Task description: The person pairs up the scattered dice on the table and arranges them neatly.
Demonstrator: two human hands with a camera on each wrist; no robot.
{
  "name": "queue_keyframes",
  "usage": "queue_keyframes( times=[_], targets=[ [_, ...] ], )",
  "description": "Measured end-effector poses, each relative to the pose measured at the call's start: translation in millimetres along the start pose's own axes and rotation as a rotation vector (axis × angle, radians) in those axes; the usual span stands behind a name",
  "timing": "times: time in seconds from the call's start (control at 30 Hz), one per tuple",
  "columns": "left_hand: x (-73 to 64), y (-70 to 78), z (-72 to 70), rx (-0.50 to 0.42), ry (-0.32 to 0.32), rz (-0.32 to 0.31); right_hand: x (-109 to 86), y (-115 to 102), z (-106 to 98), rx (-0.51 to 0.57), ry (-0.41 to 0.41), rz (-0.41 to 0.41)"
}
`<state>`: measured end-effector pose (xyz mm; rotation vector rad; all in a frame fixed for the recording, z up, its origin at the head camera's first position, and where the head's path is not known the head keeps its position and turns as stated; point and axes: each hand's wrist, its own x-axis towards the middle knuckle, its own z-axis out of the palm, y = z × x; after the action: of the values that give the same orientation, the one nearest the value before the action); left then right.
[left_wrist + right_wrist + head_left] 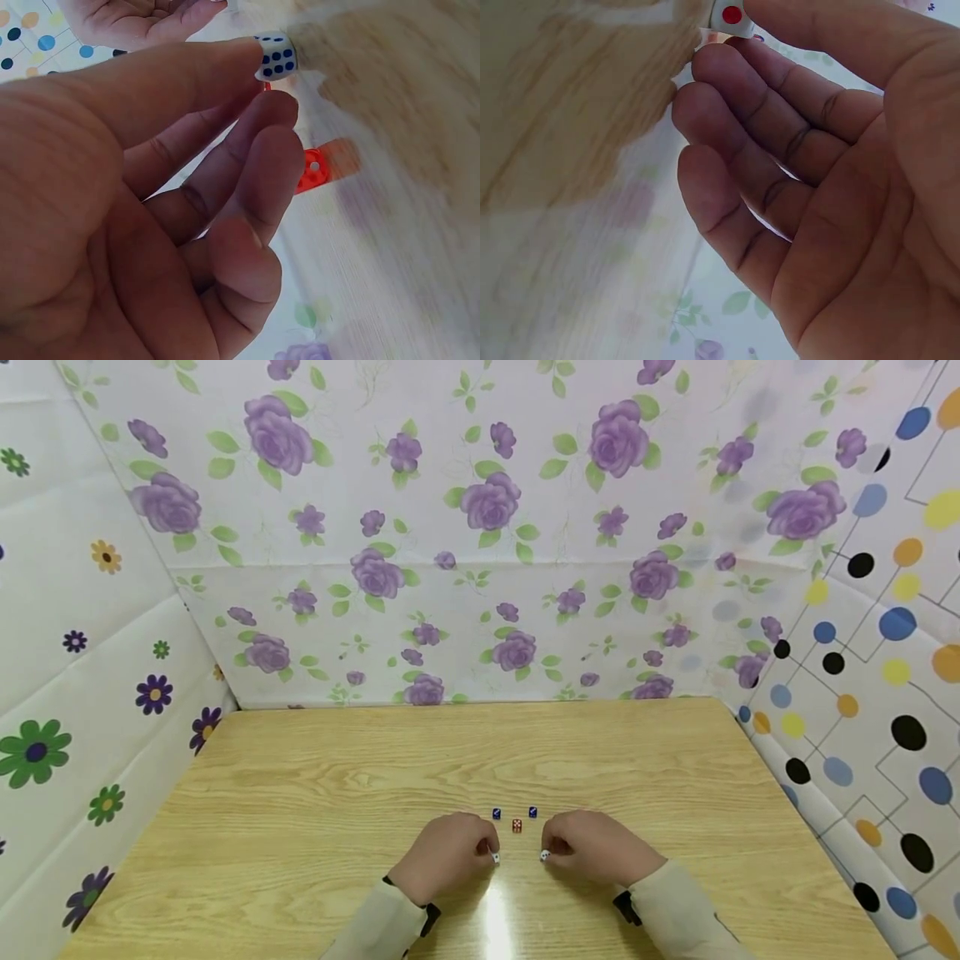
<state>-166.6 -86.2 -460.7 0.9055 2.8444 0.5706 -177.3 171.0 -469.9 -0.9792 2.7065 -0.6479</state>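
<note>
Near the middle front of the table (360, 777), my left hand (450, 853) pinches a white die (496, 858) at the tips of thumb and forefinger. Its blue pips show in the left wrist view, where the die (277, 57) sits by the thumb tip. Across a small gap, my right hand (596, 845) pinches a second white die (544, 855); one red pip faces the right wrist camera on that die (732, 15). Just beyond the hands lie a red die (517, 826), a blue die (497, 813) and another blue die (532, 812), forming a small triangle.
A cloth with purple roses (491, 502) hangs behind the table's far edge. On the left stands a flower-printed cloth (45, 685), on the right a dotted one (862, 660). Light glares off the wood (497, 914) between the forearms.
</note>
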Motion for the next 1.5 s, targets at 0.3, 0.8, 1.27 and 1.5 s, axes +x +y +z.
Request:
queue_keyframes(
  times=[0.3, 0.8, 1.27, 1.5],
  targets=[
    [-0.7, 4.1, 1.5, -0.042, -0.03, 0.061, 0.0, -5, 4, 0.039, -0.039, -0.022],
    [0.9, 2.1, 7.7, -0.081, -0.161, 0.074, 4.1, -15, 11, 0.008, -0.082, -0.072],
    [-0.5, 3.7, 5.0, -0.058, -0.146, 0.08, 2.6, -10, 11, 0.017, -0.055, -0.054],
    [-0.1, 3.5, 7.2, -0.063, -0.167, 0.093, 2.6, -11, 12, 0.039, -0.074, -0.076]
  ],
)
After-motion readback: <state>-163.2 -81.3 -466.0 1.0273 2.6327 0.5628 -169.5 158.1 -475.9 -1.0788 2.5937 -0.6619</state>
